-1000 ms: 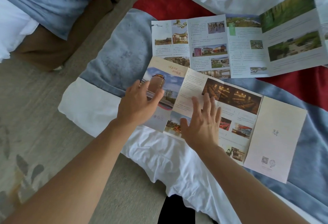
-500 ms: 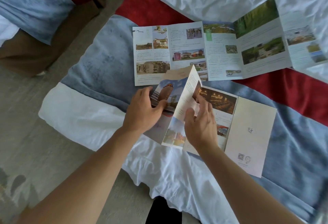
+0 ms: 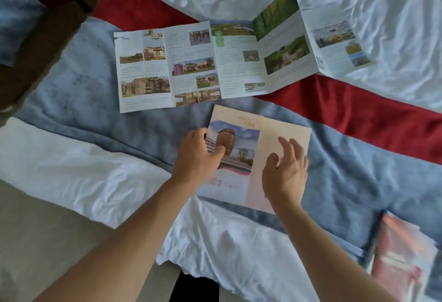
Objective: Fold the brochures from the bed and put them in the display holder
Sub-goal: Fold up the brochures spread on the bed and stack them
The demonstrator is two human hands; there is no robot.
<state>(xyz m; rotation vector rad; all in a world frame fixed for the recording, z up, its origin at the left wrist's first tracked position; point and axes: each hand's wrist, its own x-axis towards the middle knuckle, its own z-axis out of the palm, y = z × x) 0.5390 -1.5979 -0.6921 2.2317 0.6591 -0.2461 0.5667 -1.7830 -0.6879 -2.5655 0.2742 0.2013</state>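
Change: the near brochure (image 3: 241, 156), spread flat a second ago, now has its cover panel folded over; one pale panel still shows beside it.
Meaning: likely one fold remains.
Left hand (image 3: 198, 158): grip on the cover's left edge, thumb on top.
Right hand (image 3: 284, 172): fingers spread, holding nothing, over the pale panel.
Second brochure (image 3: 215, 62): unfolded on the bed (image 3: 83, 86), just beyond.

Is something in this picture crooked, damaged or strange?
Nothing is damaged. The near brochure is folded unevenly: its cover panel leaves a pale strip bare on the right. The far brochure lies unfolded, its right panels tenting up from the bed.
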